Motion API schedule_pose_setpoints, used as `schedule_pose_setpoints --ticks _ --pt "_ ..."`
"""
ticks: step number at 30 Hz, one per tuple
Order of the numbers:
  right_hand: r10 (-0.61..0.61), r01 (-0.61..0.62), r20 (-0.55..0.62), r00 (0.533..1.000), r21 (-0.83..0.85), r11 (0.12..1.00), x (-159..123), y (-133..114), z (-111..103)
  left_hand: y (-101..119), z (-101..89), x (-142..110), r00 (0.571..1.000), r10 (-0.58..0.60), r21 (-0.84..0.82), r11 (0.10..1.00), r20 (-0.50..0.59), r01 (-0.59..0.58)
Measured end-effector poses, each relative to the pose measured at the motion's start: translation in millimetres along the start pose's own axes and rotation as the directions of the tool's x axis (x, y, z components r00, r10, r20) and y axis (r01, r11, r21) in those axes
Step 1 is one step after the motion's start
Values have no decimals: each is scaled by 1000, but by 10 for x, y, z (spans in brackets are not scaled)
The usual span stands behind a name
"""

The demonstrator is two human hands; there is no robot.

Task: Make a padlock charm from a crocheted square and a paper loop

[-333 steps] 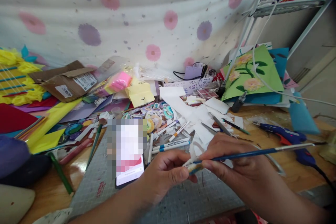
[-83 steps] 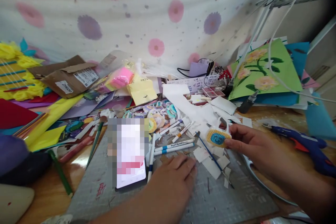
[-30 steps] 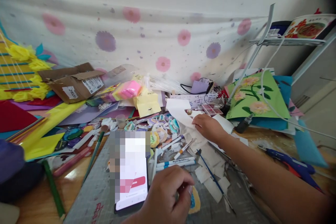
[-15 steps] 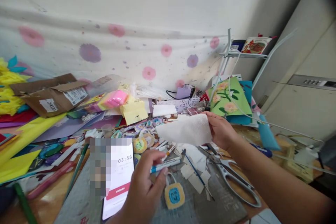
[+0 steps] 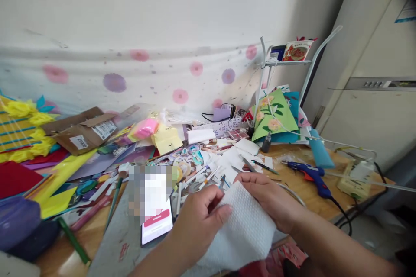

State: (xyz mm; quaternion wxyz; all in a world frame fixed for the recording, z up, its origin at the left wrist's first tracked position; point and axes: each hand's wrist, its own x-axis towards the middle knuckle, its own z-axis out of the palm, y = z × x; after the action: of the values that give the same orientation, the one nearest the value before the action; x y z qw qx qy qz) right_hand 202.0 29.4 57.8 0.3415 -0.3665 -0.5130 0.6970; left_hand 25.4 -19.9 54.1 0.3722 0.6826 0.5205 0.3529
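A white textured tissue (image 5: 245, 225) hangs between my hands over the front edge of the table. My left hand (image 5: 203, 220) pinches its left upper edge between thumb and fingers. At the top right corner, my right hand (image 5: 268, 199) is closed on the same tissue. Left of my hands a phone (image 5: 157, 220) lies on the grey board (image 5: 121, 242), its screen lit and partly blurred out. Behind my hands are paper scraps (image 5: 227, 160), pens and small round cut-outs (image 5: 191, 153). The scissors are mostly hidden by my right hand and the tissue.
A blue glue gun (image 5: 313, 177) with its cord lies on the right, near a power strip (image 5: 354, 179). A small dark bottle (image 5: 266, 143) stands behind. Cardboard box (image 5: 87, 132), yellow sticky notes (image 5: 167, 138) and coloured paper crowd the left and back. A white rack (image 5: 289, 62) rises at back right.
The tissue has come down toward me in my right hand. My left hand has moved right from beside the phone and taken hold of it. The view has turned right.
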Motion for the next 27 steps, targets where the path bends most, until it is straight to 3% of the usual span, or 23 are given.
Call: schedule_pose_setpoints --ticks 2,7,11,14,17,23,27 --pt "-38 39 17 999 -34 999 -66 11 -78 15 42 -64 998 -50 -11 999 -38 50" --pt "-89 101 93 992 -133 986 -261 69 -499 -70 148 -285 972 -191 -228 961 -134 157" --pt "-149 155 45 988 -164 974 -460 87 -740 -74 332 -417 955 -236 -321 932 -179 170" --pt "-208 235 131 969 -244 941 -593 109 -741 -43 483 -450 952 -262 -362 912 -157 191" --pt "-193 253 245 950 -245 936 -669 199 -649 -38 602 -460 944 -299 -359 904 -140 233" --pt "-121 142 79 990 -390 910 -704 381 -498 -65 744 -496 921 -341 -435 870 -188 233" --pt "-85 111 80 993 -407 907 -743 378 -464 -29 774 -495 954 -287 -494 844 -91 207"
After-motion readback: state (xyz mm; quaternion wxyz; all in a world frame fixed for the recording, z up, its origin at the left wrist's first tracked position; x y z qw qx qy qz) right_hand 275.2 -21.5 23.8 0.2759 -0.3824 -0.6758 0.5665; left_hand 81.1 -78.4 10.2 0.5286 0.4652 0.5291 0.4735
